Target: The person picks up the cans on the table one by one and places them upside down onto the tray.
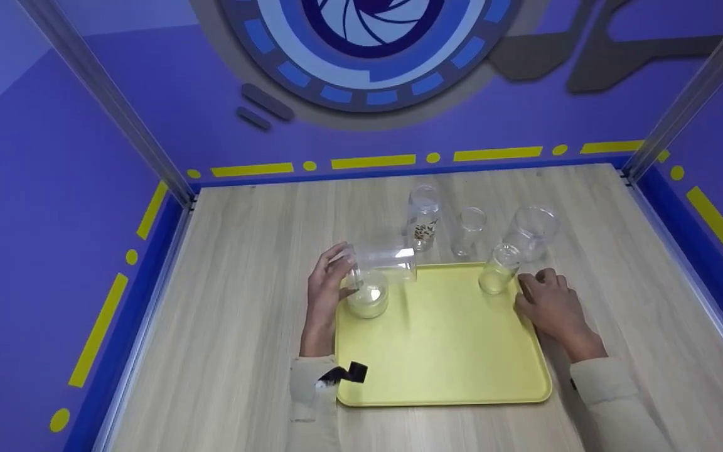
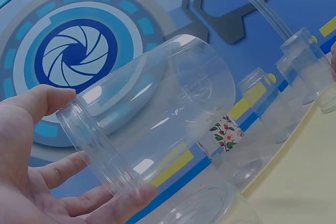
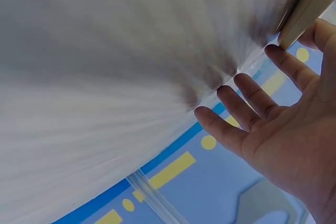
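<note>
My left hand (image 1: 329, 282) grips a clear wide jar (image 1: 386, 262) by its ridged end. The jar lies sideways in the air, its other end pointing right, above a rounded clear container (image 1: 368, 302) on the yellow tray's left side. In the left wrist view, thumb and fingers spread around the ridged end of the jar (image 2: 152, 108). My right hand (image 1: 553, 302) is at the right edge of the yellow tray (image 1: 449, 351). The right wrist view shows its fingers (image 3: 231, 111) nearly straight, tips against the tabletop, with the index fingertip by the tray edge (image 3: 310, 9).
A small clear jar (image 1: 498, 276) stands at the tray's far right corner. Behind the tray are a tall clear container (image 1: 423, 220) with a floral pattern, a slim clear glass (image 1: 469, 229) and a wide clear cup (image 1: 532, 229). Blue printed panels (image 1: 368, 138) border the wooden table (image 1: 242, 301).
</note>
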`<state>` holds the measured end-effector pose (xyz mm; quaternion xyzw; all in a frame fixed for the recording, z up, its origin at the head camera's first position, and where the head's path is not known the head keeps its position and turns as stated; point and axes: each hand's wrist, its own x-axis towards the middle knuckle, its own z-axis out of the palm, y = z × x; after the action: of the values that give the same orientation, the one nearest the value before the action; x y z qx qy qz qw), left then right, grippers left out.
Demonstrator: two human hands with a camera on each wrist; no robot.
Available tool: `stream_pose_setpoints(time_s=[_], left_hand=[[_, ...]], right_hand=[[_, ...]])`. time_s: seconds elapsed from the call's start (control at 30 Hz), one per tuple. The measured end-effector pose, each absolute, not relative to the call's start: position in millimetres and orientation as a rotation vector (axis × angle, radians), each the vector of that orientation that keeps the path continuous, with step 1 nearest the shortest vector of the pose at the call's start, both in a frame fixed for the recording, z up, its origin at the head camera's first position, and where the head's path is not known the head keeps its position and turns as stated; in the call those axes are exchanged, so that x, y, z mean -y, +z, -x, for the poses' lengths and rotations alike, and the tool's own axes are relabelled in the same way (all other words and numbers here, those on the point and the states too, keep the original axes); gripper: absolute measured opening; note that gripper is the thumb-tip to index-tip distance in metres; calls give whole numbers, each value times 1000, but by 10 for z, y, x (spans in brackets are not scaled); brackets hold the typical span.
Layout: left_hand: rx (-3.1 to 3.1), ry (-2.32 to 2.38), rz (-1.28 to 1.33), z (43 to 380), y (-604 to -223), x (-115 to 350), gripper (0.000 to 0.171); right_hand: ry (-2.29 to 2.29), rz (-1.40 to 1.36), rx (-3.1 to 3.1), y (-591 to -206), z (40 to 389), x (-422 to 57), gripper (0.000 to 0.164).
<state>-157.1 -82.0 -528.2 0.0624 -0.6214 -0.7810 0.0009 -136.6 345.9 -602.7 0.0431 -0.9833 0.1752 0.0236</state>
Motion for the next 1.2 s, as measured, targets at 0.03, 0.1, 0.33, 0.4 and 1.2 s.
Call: stream_pose_setpoints(time_s=[0.03,0.1,0.33,0.4,1.2], left_hand=[[1952,-2451,-195,1565,-5283,817,53],[1957,-2444,-184,1556,-5288,811,52],[1965,-2436,-159,1531,-5282,799,49],[1963,-2440,-157,1529,-5274,796,50],[1969,-2439,-82,1465,-5168,755,54]], right_hand=[[543,-135,3042,-6026,1364,-3459,41],[545,-139,3042,-6027,1358,-3463,41],[558,-137,3033,-6045,1345,-3475,39],[564,-132,3033,-6037,1344,-3470,39],[851,-36,2974,-5926,1279,-3433,43]])
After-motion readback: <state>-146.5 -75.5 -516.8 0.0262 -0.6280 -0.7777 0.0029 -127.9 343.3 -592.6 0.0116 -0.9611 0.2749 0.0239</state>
